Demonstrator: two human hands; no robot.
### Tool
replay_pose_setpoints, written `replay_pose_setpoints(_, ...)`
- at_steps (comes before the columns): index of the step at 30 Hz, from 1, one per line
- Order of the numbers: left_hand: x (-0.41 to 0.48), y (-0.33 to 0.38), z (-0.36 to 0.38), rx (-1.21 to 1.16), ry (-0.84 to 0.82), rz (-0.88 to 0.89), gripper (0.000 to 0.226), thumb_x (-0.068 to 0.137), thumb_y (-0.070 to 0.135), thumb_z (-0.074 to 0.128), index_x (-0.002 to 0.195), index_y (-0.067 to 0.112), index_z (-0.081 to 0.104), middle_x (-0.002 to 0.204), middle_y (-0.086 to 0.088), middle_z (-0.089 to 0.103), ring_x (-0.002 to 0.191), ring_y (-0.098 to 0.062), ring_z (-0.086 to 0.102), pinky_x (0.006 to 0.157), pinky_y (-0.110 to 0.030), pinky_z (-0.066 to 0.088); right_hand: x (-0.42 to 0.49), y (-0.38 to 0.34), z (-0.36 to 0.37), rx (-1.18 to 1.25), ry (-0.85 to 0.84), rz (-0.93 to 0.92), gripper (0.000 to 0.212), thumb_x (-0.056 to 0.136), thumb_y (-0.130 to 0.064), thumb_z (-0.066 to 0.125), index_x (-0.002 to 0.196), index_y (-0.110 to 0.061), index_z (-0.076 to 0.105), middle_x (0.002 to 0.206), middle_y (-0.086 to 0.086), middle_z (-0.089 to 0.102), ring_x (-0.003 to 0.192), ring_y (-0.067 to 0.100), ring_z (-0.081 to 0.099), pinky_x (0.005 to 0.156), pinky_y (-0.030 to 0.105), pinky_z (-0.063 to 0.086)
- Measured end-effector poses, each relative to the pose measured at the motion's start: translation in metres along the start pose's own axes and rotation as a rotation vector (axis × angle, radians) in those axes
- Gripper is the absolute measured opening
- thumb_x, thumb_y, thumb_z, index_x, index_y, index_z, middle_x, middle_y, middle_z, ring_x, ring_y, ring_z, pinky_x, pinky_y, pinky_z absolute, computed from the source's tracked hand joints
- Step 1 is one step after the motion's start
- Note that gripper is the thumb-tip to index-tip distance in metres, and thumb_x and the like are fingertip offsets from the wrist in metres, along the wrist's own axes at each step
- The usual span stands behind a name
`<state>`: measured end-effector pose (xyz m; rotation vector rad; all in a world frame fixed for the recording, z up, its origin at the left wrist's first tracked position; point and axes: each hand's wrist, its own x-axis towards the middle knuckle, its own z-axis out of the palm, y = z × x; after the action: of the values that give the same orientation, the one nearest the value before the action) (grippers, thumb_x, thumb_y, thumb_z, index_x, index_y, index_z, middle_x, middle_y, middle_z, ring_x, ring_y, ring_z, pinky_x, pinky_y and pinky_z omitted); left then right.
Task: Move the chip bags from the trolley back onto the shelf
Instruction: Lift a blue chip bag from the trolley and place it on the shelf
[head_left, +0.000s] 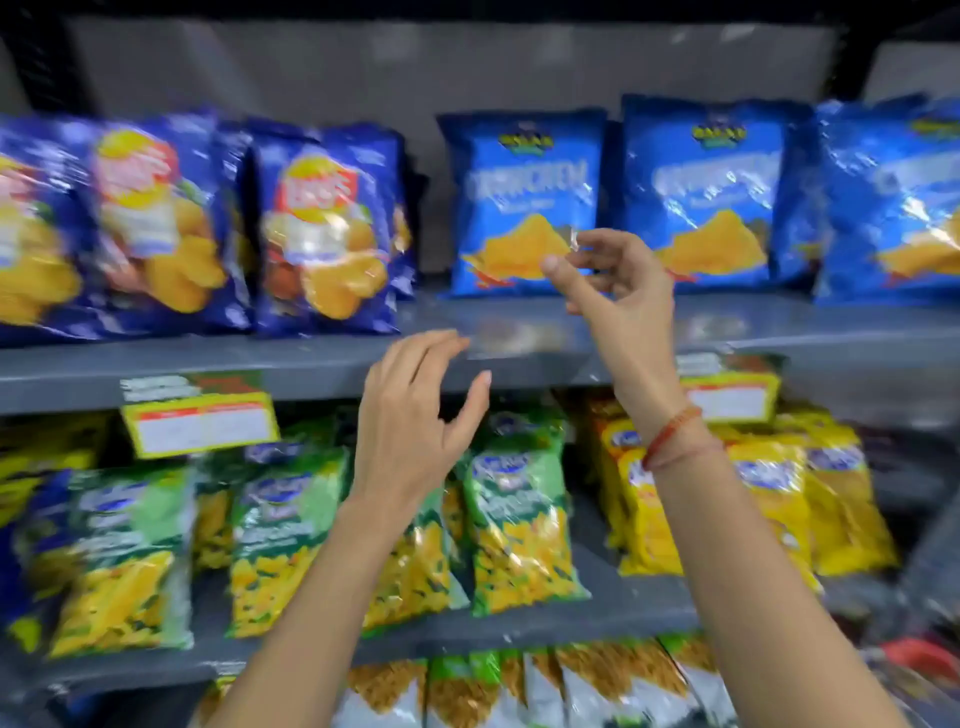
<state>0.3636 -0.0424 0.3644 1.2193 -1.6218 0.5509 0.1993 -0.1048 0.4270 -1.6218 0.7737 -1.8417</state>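
Observation:
A light blue chip bag (522, 202) stands upright on the grey upper shelf (322, 358), with two more like it (711, 192) to its right. My right hand (610, 280) hovers just in front of that bag's lower right corner, fingers loosely curled and holding nothing. My left hand (415, 415) is lower, in front of the shelf edge, fingers spread and empty. Dark blue chip bags (327, 234) stand to the left on the same shelf. The trolley is out of sight.
Below, a second shelf (613, 608) carries green and yellow snack bags (514, 509) and orange-yellow bags (769, 493). Yellow price tags (200, 421) hang from the upper shelf edge. A lower row of silver-topped packets (467, 691) sits underneath. The picture is motion-blurred.

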Motion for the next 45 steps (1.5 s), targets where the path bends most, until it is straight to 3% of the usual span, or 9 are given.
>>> replay_pose_setpoints(6,-0.041,0.098,0.092,-0.378,-0.144,0.140,0.027,0.089,0.024,0.056,0.104,0.004,0.067,0.108,-0.011,0.069,0.103,-0.024,0.060,0.094,-0.030,0.044,-0.077,0.021,-0.157,-0.237,0.290,0.147,0.021,0.081,-0.020,0.074,0.097,-0.013,0.062,0.081,-0.003,0.065,0.071,0.009,0.061,0.064,0.029,0.054)
replay_pose_setpoints(12,-0.128,0.187,0.196,-0.594,-0.549,0.174,0.026,0.085,0.020,0.058,0.100,0.001,0.067,0.099,-0.016,0.070,0.095,-0.028,0.061,0.088,-0.034,0.043,-0.184,0.079,-0.302,-0.576,0.514,0.488,0.010,0.083,-0.010,0.072,0.088,-0.012,0.063,0.072,-0.001,0.061,0.056,-0.008,0.054,0.060,0.011,0.044)
replay_pose_setpoints(15,-0.182,0.221,0.245,-0.652,-0.799,0.130,0.020,0.080,0.009,0.066,0.097,-0.001,0.067,0.097,-0.019,0.069,0.093,-0.033,0.064,0.088,-0.033,0.041,-0.254,0.121,-0.361,-0.767,0.516,0.778,0.018,0.083,-0.016,0.074,0.094,-0.005,0.064,0.081,0.010,0.065,0.063,0.006,0.055,0.055,0.012,0.042)
replay_pose_setpoints(20,-0.269,0.264,0.310,-0.671,-1.252,-0.017,0.027,0.081,0.009,0.065,0.107,0.001,0.064,0.106,-0.019,0.065,0.101,-0.035,0.061,0.090,-0.038,0.043,-0.366,0.195,-0.430,-0.784,0.550,1.285,0.043,0.079,-0.026,0.077,0.109,-0.001,0.060,0.098,0.022,0.069,0.086,0.026,0.062,0.081,0.040,0.049)
replay_pose_setpoints(25,-0.335,0.298,0.370,-0.520,-1.607,-0.060,0.040,0.082,0.012,0.065,0.118,-0.002,0.057,0.118,-0.025,0.060,0.111,-0.037,0.056,0.094,-0.037,0.037,-0.431,0.260,-0.449,-0.429,0.699,1.560,0.042,0.080,-0.033,0.076,0.109,-0.018,0.051,0.083,-0.001,0.056,0.087,0.019,0.051,0.060,0.020,0.037)
replay_pose_setpoints(30,-0.378,0.316,0.439,-0.310,-1.966,-0.313,0.051,0.087,0.025,0.063,0.128,-0.001,0.049,0.134,-0.021,0.051,0.119,-0.034,0.052,0.094,-0.036,0.042,-0.459,0.320,-0.454,-0.267,0.854,1.638,0.070,0.081,-0.049,0.069,0.132,-0.004,0.049,0.118,0.007,0.053,0.104,0.018,0.047,0.082,0.031,0.037)
replay_pose_setpoints(35,-0.416,0.304,0.497,-0.218,-1.943,-0.768,0.062,0.092,0.042,0.050,0.138,0.001,0.039,0.144,-0.020,0.044,0.127,-0.037,0.047,0.105,-0.047,0.040,-0.470,0.360,-0.463,-0.158,1.064,1.571,0.101,0.072,-0.055,0.074,0.149,-0.010,0.027,0.150,0.006,0.042,0.135,0.028,0.043,0.103,0.037,0.039)
replay_pose_setpoints(39,-0.447,0.297,0.515,-0.282,-2.022,-1.179,0.071,0.091,0.060,0.033,0.144,0.013,0.033,0.151,-0.017,0.034,0.136,-0.035,0.036,0.113,-0.050,0.030,-0.477,0.387,-0.470,-0.096,1.148,1.536,0.110,0.062,-0.053,0.083,0.149,-0.012,0.028,0.143,0.005,0.052,0.130,0.028,0.051,0.109,0.042,0.041)
replay_pose_setpoints(45,-0.446,0.304,0.512,-0.332,-2.057,-1.198,0.075,0.085,0.066,0.040,0.143,0.019,0.036,0.151,-0.017,0.036,0.135,-0.037,0.038,0.112,-0.053,0.029,-0.480,0.385,-0.473,-0.075,1.215,1.494,0.108,0.062,-0.048,0.085,0.148,-0.011,0.031,0.131,0.013,0.057,0.111,0.033,0.057,0.095,0.045,0.048)
